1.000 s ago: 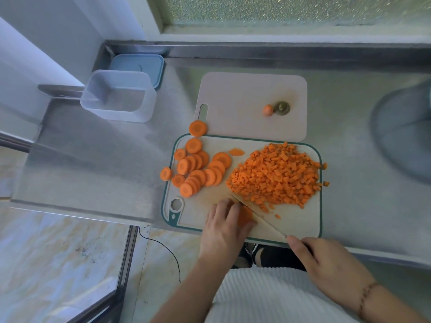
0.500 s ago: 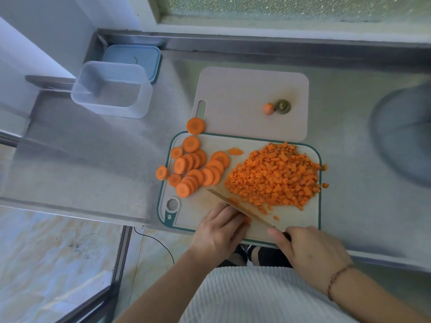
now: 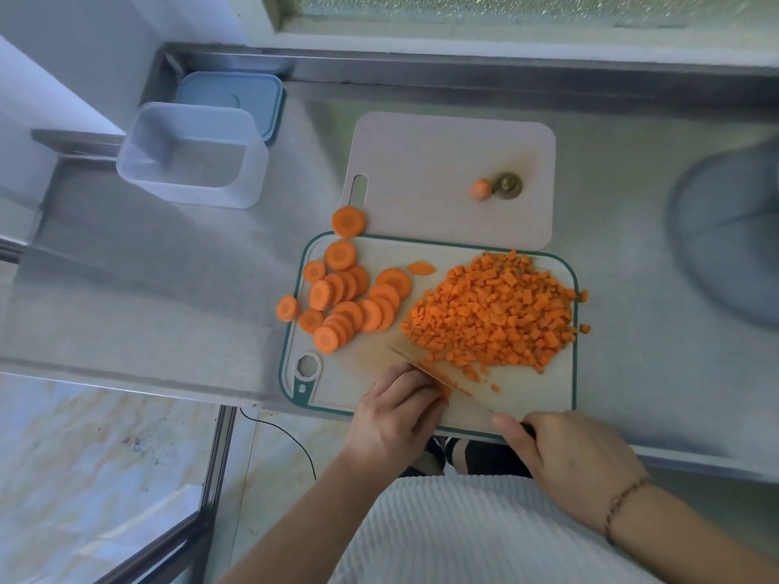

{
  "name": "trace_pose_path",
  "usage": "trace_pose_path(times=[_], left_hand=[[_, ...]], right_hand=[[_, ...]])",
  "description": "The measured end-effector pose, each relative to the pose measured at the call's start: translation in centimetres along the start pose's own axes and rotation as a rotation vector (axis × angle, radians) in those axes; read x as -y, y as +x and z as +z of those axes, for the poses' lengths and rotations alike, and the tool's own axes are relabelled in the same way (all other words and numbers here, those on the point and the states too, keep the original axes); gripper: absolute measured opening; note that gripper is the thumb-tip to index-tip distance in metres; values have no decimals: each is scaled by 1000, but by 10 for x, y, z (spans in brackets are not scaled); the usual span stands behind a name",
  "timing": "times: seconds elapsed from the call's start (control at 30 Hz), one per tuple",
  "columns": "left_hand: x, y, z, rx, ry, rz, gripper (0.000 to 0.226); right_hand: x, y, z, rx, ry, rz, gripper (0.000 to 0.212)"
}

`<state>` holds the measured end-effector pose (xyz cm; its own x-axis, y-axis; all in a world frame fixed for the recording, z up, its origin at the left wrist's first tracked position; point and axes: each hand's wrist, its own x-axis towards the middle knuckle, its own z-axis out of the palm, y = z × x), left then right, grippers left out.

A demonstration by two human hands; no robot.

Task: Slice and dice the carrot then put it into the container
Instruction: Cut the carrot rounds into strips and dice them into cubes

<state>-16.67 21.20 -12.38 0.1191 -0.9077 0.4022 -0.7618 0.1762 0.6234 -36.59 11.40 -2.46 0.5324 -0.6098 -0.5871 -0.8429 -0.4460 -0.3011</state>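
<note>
A green-rimmed cutting board [image 3: 575, 373] carries several round carrot slices [image 3: 352, 297] on its left and a heap of diced carrot [image 3: 493, 314] on its right. My left hand [image 3: 396, 415] curls over a carrot piece [image 3: 444, 387] at the board's near edge, mostly hiding it. My right hand [image 3: 569, 461] grips the handle of a knife [image 3: 415, 364], whose blade lies against my left fingers and points away to the left. The clear plastic container [image 3: 194, 155] stands far left on the steel counter, with nothing visible inside.
A second, pale cutting board [image 3: 421, 162] lies behind the first, bearing the carrot's end pieces [image 3: 497, 187]. A blue lid [image 3: 229, 96] rests behind the container. One slice [image 3: 287, 308] lies off the board's left side. A grey round object [image 3: 733, 238] sits at the right. The counter edge runs close to me.
The knife has moved leftward over the piece under my left hand, and my left fingers have drawn back. The camera has shifted slightly.
</note>
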Motion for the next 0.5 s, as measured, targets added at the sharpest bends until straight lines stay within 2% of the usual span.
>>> trace_pose_path(times=[0.1,0.27,0.5], left_hand=[[0,3,-2,16,-13,10,10],[2,1,-8,84,58,80,9],[2,-2,-8,43,48,79,6]], right_hand=[[10,8,-3,0,29,3,79],[-6,-6,-4,-52,154,7,83],[-5,-19,5,12,41,44,89]])
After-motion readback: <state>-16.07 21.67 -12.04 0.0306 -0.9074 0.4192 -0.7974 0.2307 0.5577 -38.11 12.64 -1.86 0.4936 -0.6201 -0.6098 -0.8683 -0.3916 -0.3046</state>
